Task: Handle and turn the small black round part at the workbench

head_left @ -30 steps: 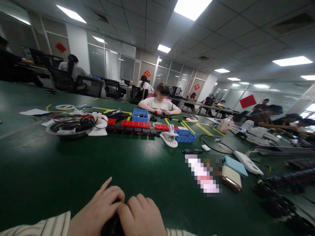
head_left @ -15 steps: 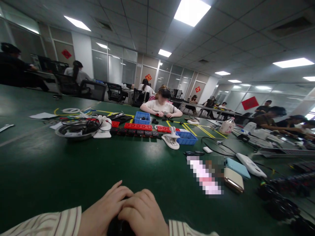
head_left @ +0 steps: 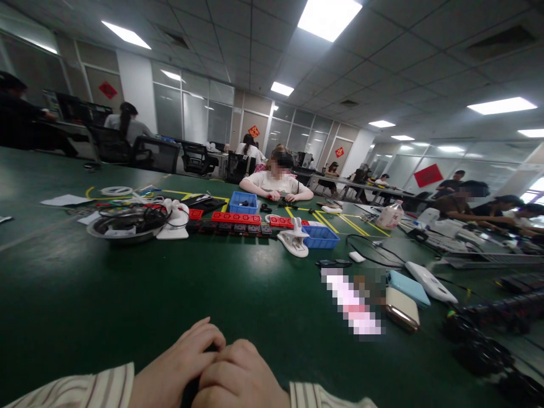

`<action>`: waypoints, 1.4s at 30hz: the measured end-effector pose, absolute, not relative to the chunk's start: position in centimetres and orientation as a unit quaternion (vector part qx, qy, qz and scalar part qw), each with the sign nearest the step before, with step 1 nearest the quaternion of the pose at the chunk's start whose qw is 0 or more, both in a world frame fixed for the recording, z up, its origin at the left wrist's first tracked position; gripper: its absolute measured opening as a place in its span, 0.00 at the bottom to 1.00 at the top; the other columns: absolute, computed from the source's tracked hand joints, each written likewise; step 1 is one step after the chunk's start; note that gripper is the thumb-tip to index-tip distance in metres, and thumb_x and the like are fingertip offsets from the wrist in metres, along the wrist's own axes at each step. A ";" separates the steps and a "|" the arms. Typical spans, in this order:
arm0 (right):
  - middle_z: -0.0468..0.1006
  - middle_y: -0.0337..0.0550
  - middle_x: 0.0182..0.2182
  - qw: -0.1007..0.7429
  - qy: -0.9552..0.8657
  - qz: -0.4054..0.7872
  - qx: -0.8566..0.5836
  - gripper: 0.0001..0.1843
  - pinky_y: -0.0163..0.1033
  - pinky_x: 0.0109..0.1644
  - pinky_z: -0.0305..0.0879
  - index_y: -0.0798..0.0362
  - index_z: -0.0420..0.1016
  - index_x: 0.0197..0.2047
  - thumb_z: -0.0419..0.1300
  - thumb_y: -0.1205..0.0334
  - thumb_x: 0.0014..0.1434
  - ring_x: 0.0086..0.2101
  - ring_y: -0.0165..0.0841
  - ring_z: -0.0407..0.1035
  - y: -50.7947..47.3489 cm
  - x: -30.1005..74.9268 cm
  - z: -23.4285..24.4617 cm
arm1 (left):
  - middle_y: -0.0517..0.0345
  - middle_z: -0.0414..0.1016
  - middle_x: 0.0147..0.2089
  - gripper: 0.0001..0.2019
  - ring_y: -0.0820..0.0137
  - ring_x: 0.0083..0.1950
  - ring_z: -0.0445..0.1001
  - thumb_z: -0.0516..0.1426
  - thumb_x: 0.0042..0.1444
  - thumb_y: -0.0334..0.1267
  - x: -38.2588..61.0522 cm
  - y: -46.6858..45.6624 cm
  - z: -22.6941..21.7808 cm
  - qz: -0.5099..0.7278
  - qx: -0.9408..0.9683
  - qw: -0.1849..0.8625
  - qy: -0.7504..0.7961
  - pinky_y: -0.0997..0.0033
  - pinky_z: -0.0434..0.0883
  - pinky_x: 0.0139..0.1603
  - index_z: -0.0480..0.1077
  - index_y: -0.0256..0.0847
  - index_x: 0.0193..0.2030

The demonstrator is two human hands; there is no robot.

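My left hand (head_left: 176, 362) and my right hand (head_left: 240, 377) are pressed together at the bottom centre, above the green table. The fingers of both hands are curled, with the left fingertips reaching to the knuckles of the right. Between the palms a dark patch shows, part of a black object (head_left: 189, 392) that is almost wholly covered by the hands. Its kind cannot be told.
Ahead stand red and black socket strips (head_left: 236, 220), a white clip base (head_left: 294, 238), blue bins (head_left: 321, 238) and a metal bowl of cables (head_left: 123, 229). Rightward lie a light blue case (head_left: 408, 288), a cream case (head_left: 402, 309) and black parts (head_left: 478, 345). A person (head_left: 276, 181) sits opposite.
My right hand has shifted down and slightly left, covering more of the black object, which showed its rounded top before. The view has moved a little.
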State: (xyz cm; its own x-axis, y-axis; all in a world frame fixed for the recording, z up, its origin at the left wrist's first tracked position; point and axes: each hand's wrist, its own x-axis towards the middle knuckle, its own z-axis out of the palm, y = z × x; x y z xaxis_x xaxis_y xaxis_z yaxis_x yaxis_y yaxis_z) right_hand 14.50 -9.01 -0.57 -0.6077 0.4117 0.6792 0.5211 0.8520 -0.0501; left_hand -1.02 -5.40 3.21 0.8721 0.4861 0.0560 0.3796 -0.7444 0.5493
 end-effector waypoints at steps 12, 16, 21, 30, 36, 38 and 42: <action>0.69 0.40 0.27 0.466 -0.785 -0.063 -0.402 0.32 0.39 0.32 0.55 0.53 0.65 0.32 0.35 0.35 0.59 0.28 0.30 0.63 -9.8 13.7 0.5 | 0.54 0.69 0.43 0.25 0.60 0.46 0.67 0.59 0.43 0.56 -1.0 -6.3 2.9 0.155 0.931 0.204 0.261 0.44 0.44 0.63 0.66 0.41 0.42; 0.66 0.38 0.23 0.409 -0.802 -0.096 -0.424 0.36 0.38 0.29 0.53 0.52 0.63 0.27 0.42 0.25 0.45 0.25 0.30 0.60 -9.6 13.6 -0.8 | 0.58 0.68 0.38 0.18 0.63 0.41 0.68 0.60 0.42 0.52 -0.7 -6.8 2.8 0.177 0.923 0.202 0.275 0.46 0.46 0.63 0.68 0.42 0.36; 0.72 0.38 0.28 0.336 -0.875 -0.049 -0.345 0.21 0.37 0.32 0.56 0.52 0.65 0.32 0.53 0.40 0.52 0.31 0.31 0.64 -9.5 14.2 -0.5 | 0.62 0.68 0.37 0.16 0.64 0.41 0.68 0.61 0.37 0.42 -0.8 -6.3 2.9 0.157 0.927 0.232 0.248 0.49 0.47 0.63 0.69 0.44 0.35; 0.76 0.28 0.34 0.373 -0.909 -0.064 -0.174 0.19 0.35 0.43 0.59 0.49 0.67 0.34 0.39 0.54 0.67 0.40 0.24 0.66 -8.9 14.7 0.5 | 0.61 0.67 0.43 0.26 0.63 0.45 0.68 0.60 0.36 0.41 -1.1 -5.6 3.3 0.137 0.915 0.318 0.208 0.51 0.48 0.63 0.65 0.46 0.47; 0.72 0.38 0.27 0.450 -0.834 -0.063 -0.313 0.22 0.35 0.34 0.58 0.51 0.67 0.37 0.37 0.51 0.67 0.30 0.28 0.65 -9.5 14.5 0.7 | 0.56 0.69 0.43 0.23 0.61 0.46 0.67 0.58 0.45 0.53 -1.2 -6.2 2.5 0.189 0.929 0.236 0.215 0.47 0.45 0.63 0.66 0.43 0.45; 0.70 0.39 0.26 0.464 -0.812 -0.070 -0.347 0.26 0.36 0.30 0.56 0.53 0.66 0.34 0.33 0.49 0.66 0.27 0.29 0.63 -9.4 14.4 0.3 | 0.55 0.69 0.42 0.23 0.61 0.45 0.67 0.58 0.45 0.54 -1.2 -6.6 2.4 0.205 0.928 0.203 0.235 0.46 0.44 0.63 0.66 0.43 0.44; 0.67 0.39 0.23 0.438 -0.816 -0.094 -0.365 0.30 0.37 0.28 0.52 0.53 0.64 0.28 0.29 0.49 0.66 0.24 0.29 0.60 -9.0 14.3 -0.5 | 0.59 0.69 0.38 0.18 0.64 0.42 0.68 0.59 0.43 0.53 -1.1 -6.7 2.1 0.189 0.928 0.183 0.265 0.48 0.46 0.63 0.68 0.43 0.37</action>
State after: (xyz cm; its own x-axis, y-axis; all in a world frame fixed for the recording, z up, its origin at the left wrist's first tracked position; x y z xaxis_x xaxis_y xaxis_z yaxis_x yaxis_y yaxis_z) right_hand 14.27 -9.00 -0.54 -0.3500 0.5136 0.7834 0.6788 0.7154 -0.1657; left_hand -1.11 -6.69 2.15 0.7879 0.5610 0.2541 0.4223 -0.7925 0.4401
